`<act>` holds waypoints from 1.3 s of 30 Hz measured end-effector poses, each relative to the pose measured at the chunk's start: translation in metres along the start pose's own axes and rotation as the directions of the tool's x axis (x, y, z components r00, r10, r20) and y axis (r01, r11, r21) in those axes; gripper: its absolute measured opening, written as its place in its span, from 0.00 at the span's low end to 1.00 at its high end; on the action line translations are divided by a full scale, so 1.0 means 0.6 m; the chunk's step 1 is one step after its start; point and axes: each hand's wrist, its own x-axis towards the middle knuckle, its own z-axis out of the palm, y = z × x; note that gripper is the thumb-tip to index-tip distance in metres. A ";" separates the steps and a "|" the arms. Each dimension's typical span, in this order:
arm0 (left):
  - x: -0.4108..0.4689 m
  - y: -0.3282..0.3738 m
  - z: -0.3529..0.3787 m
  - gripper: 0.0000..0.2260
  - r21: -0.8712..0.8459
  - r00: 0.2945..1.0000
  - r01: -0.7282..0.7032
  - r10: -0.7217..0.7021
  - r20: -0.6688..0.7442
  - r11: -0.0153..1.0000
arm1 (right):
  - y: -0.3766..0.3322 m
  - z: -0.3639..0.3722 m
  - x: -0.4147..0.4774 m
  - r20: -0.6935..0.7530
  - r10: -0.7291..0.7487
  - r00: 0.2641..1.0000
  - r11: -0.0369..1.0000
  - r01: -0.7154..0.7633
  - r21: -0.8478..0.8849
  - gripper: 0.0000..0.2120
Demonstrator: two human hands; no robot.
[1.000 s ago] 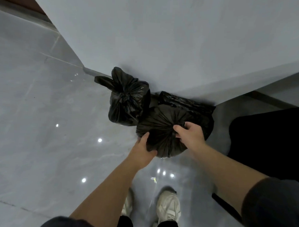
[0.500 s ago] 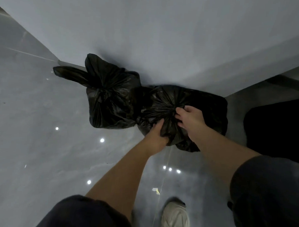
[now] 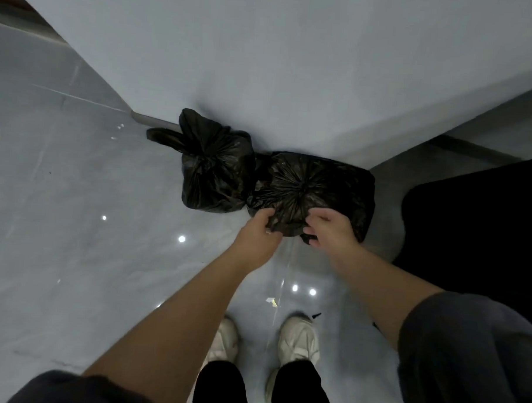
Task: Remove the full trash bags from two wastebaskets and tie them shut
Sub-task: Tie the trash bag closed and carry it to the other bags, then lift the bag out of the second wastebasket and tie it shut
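Here | left hand (image 3: 257, 240), right hand (image 3: 333, 234) grip bag (image 3: 320, 185) | knotted bag (image 3: 214, 174) touching | wall (image 3: 295, 65) behind

Trash bag's (image 3: 320, 185) near edge behind hands (image 3: 257, 240) (image 3: 333, 234)

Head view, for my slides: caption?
Left hand and right hand grip a black bag beside the tied bag.

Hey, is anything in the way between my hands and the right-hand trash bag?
Nothing visible. The left hand and right hand grip the right bag at its near edge. The tied bag sits beside it on the left, clear of both hands.
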 end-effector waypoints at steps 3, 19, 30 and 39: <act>-0.095 0.022 -0.024 0.18 0.056 0.996 0.052 -0.048 -0.070 0.997 | 0.004 0.000 -0.084 0.005 0.017 1.000 0.999 -0.017 -0.035 0.10; -0.598 -0.010 -0.072 0.05 -0.265 0.961 -0.031 -0.044 -0.273 0.964 | 0.117 -0.023 -0.553 0.258 -0.192 0.947 0.958 0.239 -0.162 0.07; -0.836 -0.139 -0.011 0.06 -0.314 0.945 -0.101 -0.008 -0.327 0.944 | 0.284 -0.067 -0.758 0.238 -0.298 0.924 0.946 0.320 -0.059 0.07; -0.931 -0.227 0.129 0.04 -0.369 0.915 -0.091 -0.069 -0.399 0.925 | 0.424 -0.135 -0.799 0.309 -0.303 0.902 0.931 0.349 -0.107 0.08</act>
